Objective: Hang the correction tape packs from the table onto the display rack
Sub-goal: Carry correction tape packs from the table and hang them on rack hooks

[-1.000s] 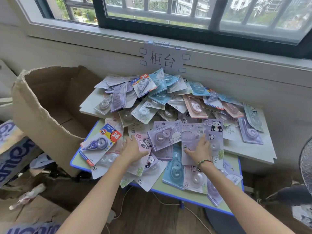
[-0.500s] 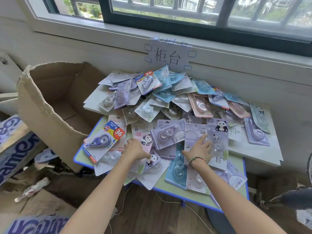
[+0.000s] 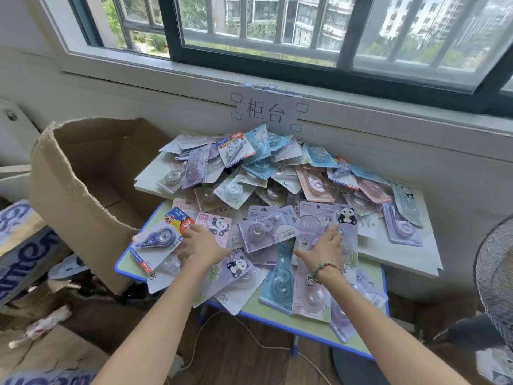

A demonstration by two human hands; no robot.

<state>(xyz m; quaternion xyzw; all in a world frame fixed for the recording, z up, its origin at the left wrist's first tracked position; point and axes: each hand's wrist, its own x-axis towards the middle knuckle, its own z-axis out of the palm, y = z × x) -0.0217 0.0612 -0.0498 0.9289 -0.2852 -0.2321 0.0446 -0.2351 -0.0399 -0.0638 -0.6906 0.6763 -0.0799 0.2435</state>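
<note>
A heap of correction tape packs [image 3: 258, 173] in blue, purple, pink and white covers a small green table with a blue rim [image 3: 280, 319]. My left hand [image 3: 201, 245] lies with fingers spread on the packs at the front left, between a blue and white pack marked 36 [image 3: 158, 240] and a pink panda pack [image 3: 218, 226]. My right hand [image 3: 323, 250] rests with straight fingers on a purple panda pack marked 30m [image 3: 327, 220]. Neither hand grips a pack. No display rack is in view.
A tall torn cardboard box [image 3: 83, 195] stands left of the table. White boards [image 3: 402, 254] lie under the rear packs. A paper sign [image 3: 266, 109] is taped below the window sill. A fan [image 3: 497, 268] stands at the right. A cable [image 3: 249, 337] runs across the floor.
The view has moved closer and tilted up. My left hand shifted slightly left over the front packs, and my right hand's fingers stretched forward over the purple pack.
</note>
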